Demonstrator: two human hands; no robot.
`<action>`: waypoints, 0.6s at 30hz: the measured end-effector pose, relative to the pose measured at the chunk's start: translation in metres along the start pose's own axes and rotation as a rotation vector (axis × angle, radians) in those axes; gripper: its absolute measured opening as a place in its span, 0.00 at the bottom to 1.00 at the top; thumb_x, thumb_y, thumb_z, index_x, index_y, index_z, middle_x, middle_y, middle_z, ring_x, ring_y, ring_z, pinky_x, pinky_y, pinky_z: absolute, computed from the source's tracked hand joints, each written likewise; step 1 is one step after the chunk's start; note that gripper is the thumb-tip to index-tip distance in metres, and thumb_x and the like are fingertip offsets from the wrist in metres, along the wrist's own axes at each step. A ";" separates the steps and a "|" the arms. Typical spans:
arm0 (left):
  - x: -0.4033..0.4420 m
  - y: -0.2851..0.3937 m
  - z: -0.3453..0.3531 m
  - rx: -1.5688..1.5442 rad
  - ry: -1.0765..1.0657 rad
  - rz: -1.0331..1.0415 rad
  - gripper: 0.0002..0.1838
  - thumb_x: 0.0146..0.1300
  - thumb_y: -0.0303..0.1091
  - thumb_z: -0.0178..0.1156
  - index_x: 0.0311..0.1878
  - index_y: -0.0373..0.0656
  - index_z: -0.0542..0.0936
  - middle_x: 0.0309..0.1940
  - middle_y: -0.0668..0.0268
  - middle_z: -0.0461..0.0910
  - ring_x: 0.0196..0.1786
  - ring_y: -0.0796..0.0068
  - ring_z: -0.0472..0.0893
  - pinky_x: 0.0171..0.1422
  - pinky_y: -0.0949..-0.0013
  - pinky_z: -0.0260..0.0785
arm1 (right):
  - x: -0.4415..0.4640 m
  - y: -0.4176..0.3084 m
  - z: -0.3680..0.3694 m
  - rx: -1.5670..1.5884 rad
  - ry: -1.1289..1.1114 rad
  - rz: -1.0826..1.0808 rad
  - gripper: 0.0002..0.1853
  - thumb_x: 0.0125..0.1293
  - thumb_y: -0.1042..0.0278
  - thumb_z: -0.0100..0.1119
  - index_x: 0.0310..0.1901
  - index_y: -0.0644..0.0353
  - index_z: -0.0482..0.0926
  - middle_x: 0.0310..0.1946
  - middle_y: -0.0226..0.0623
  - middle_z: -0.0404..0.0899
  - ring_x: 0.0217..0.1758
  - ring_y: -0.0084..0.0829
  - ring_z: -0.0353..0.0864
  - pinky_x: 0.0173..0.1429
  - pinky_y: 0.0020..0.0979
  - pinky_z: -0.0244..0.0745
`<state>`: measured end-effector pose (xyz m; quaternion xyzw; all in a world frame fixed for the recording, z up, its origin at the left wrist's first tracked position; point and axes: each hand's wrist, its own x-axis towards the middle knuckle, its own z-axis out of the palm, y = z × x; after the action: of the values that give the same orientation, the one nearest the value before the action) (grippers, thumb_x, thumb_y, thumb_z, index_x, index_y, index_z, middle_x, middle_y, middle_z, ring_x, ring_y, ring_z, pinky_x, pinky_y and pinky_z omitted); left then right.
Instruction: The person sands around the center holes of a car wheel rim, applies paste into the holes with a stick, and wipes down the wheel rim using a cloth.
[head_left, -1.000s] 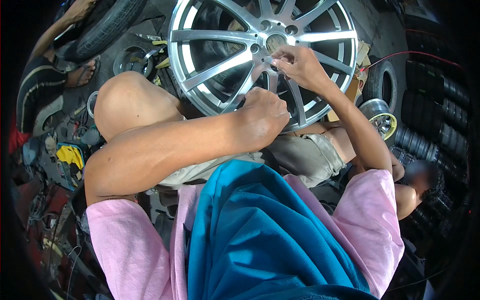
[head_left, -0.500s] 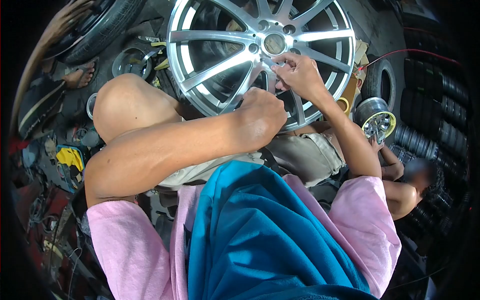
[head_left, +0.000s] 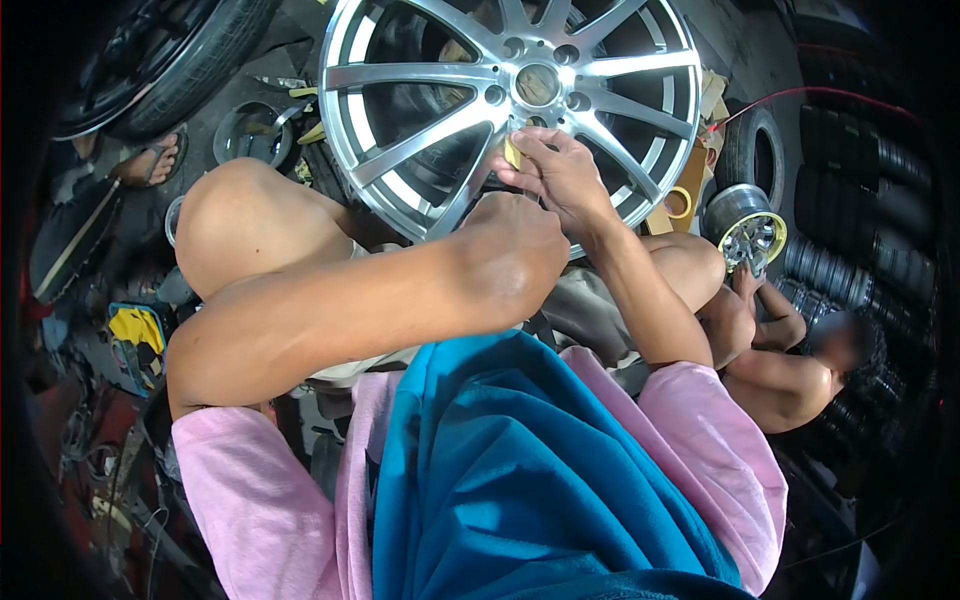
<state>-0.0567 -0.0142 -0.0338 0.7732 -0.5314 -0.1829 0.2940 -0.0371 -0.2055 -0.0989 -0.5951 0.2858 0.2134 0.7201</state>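
Wheel rim [head_left: 572, 76]: was seen before the knees [head_left: 255, 215].
Right hand [head_left: 565, 175]: yellowish piece [head_left: 513, 153] was pinched near the rim's centre.
Left hand [head_left: 515, 235]: was clenched by its near edge; contents were hidden.
Progress: spokes [head_left: 425, 139] were bright; work left could not be told.

Wheel [head_left: 540, 57] front and centre, ahead of person's knees. Right hand [head_left: 565, 180] over wheel, just below hub, small strip [head_left: 513, 151] between thumb and fingers. Left hand [head_left: 518, 240] nearer body, by wheel's near edge. Left side: tyre [head_left: 205, 88] far corner, another person's foot [head_left: 150, 165] just nearer, tray [head_left: 137, 335] beyond left elbow. Right side: cardboard [head_left: 703, 165] beside wheel, then standing tyre [head_left: 768, 150], smaller rim [head_left: 735, 213] nearer, co-worker's hand [head_left: 748, 282] at it, rim stacks [head_left: 830, 268] outermost.
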 end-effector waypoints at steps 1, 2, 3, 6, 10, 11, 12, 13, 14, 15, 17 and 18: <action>-0.001 0.000 -0.003 -0.019 0.024 0.021 0.03 0.50 0.27 0.67 0.27 0.37 0.85 0.24 0.50 0.84 0.30 0.51 0.87 0.36 0.53 0.79 | 0.000 0.001 0.006 0.058 0.037 -0.006 0.19 0.78 0.71 0.67 0.57 0.72 0.67 0.48 0.58 0.84 0.47 0.46 0.93 0.51 0.35 0.95; -0.002 0.000 -0.004 -0.037 0.049 0.040 0.03 0.50 0.26 0.66 0.27 0.37 0.85 0.25 0.49 0.84 0.31 0.50 0.88 0.36 0.52 0.79 | 0.001 0.002 0.011 0.080 0.055 -0.008 0.20 0.78 0.72 0.66 0.57 0.73 0.65 0.47 0.59 0.83 0.48 0.47 0.93 0.53 0.35 0.95; -0.003 -0.002 -0.001 -0.037 0.046 0.042 0.03 0.50 0.26 0.66 0.27 0.37 0.85 0.25 0.49 0.84 0.31 0.50 0.88 0.36 0.52 0.79 | 0.004 0.007 0.013 0.082 0.056 -0.009 0.20 0.78 0.72 0.66 0.57 0.73 0.65 0.47 0.59 0.83 0.48 0.47 0.93 0.53 0.35 0.95; -0.003 -0.007 0.007 -0.073 0.060 0.068 0.03 0.51 0.25 0.66 0.27 0.36 0.85 0.26 0.48 0.85 0.32 0.48 0.88 0.37 0.51 0.79 | 0.013 0.018 0.012 0.234 0.076 -0.043 0.20 0.79 0.70 0.65 0.59 0.74 0.66 0.47 0.57 0.84 0.48 0.46 0.93 0.55 0.35 0.94; 0.001 -0.003 0.000 -0.062 0.029 -0.009 0.04 0.52 0.24 0.65 0.31 0.36 0.86 0.28 0.48 0.86 0.36 0.46 0.88 0.39 0.50 0.81 | 0.002 0.013 0.006 0.307 0.000 -0.062 0.18 0.81 0.67 0.63 0.61 0.73 0.72 0.48 0.52 0.86 0.49 0.38 0.93 0.56 0.32 0.92; 0.001 -0.002 -0.004 -0.035 -0.007 -0.037 0.04 0.53 0.24 0.65 0.32 0.36 0.87 0.29 0.48 0.86 0.36 0.45 0.89 0.40 0.50 0.81 | -0.003 0.009 0.002 0.278 -0.013 -0.076 0.16 0.82 0.67 0.61 0.60 0.72 0.76 0.50 0.48 0.86 0.50 0.33 0.92 0.57 0.29 0.92; 0.002 -0.001 -0.009 -0.036 -0.007 -0.036 0.04 0.53 0.24 0.65 0.32 0.36 0.87 0.29 0.48 0.86 0.36 0.45 0.89 0.40 0.50 0.81 | -0.005 0.004 -0.004 0.278 -0.011 -0.076 0.16 0.82 0.67 0.61 0.60 0.72 0.76 0.50 0.48 0.86 0.50 0.33 0.92 0.57 0.29 0.92; 0.003 -0.001 -0.014 -0.042 -0.059 -0.034 0.05 0.53 0.24 0.65 0.32 0.36 0.88 0.29 0.48 0.86 0.37 0.46 0.89 0.41 0.50 0.82 | -0.008 -0.002 -0.010 0.146 0.004 -0.106 0.18 0.81 0.67 0.62 0.62 0.71 0.75 0.48 0.47 0.87 0.49 0.32 0.92 0.55 0.29 0.92; 0.005 -0.001 -0.016 -0.047 -0.110 -0.032 0.05 0.54 0.24 0.65 0.33 0.36 0.88 0.30 0.48 0.87 0.37 0.47 0.90 0.42 0.50 0.82 | -0.009 -0.006 -0.016 0.014 0.020 -0.136 0.19 0.81 0.67 0.63 0.64 0.70 0.74 0.47 0.47 0.87 0.47 0.32 0.92 0.52 0.29 0.92; 0.006 -0.002 -0.013 -0.045 -0.111 -0.029 0.05 0.54 0.24 0.65 0.33 0.36 0.88 0.30 0.48 0.87 0.37 0.47 0.90 0.42 0.50 0.82 | -0.009 -0.009 -0.022 0.016 0.021 -0.138 0.19 0.81 0.67 0.63 0.64 0.70 0.74 0.47 0.47 0.87 0.47 0.32 0.92 0.52 0.29 0.92; 0.009 -0.004 -0.002 0.050 -0.120 -0.069 0.05 0.53 0.24 0.66 0.33 0.35 0.88 0.31 0.49 0.87 0.37 0.48 0.90 0.42 0.51 0.83 | -0.003 -0.014 -0.031 -0.222 -0.028 -0.241 0.24 0.78 0.68 0.66 0.67 0.75 0.72 0.44 0.48 0.89 0.44 0.34 0.93 0.47 0.29 0.90; 0.010 -0.006 -0.003 0.053 -0.122 -0.069 0.05 0.53 0.24 0.66 0.33 0.35 0.88 0.31 0.49 0.87 0.37 0.48 0.90 0.42 0.51 0.83 | 0.000 -0.017 -0.033 -0.304 -0.060 -0.267 0.24 0.78 0.68 0.66 0.67 0.75 0.74 0.42 0.46 0.89 0.43 0.31 0.93 0.46 0.27 0.89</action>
<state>-0.0473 -0.0218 -0.0350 0.7858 -0.5261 -0.2254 0.2342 -0.0315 -0.2416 -0.0907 -0.7229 0.1473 0.1746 0.6521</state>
